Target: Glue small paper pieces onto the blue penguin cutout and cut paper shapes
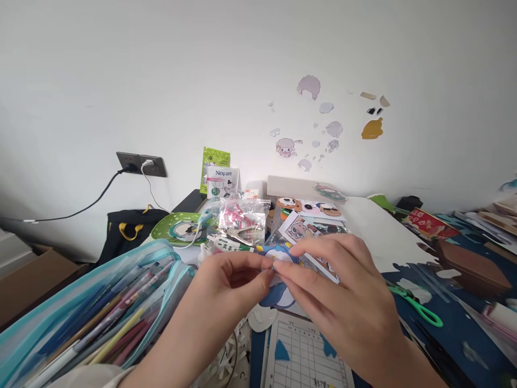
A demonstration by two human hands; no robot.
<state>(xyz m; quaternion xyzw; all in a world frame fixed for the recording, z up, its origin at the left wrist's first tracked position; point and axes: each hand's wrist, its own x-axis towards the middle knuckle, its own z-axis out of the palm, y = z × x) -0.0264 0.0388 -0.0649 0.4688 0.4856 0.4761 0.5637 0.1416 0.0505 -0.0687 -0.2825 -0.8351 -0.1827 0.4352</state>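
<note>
A: Left hand [226,283]?
B: Grip closed, thumb to forefinger; anything between too small to tell.
A: Right hand [349,288]?
B: Fingertips bunched against the left's; whether its grip is closed, can't tell.
A: Blue cutout [278,298]?
B: Just behind the fingertips, partly hidden. Green scissors [428,314] off right.

Free above right hand [351,299]; pencil case [177,276] blocks left (bulky).
</note>
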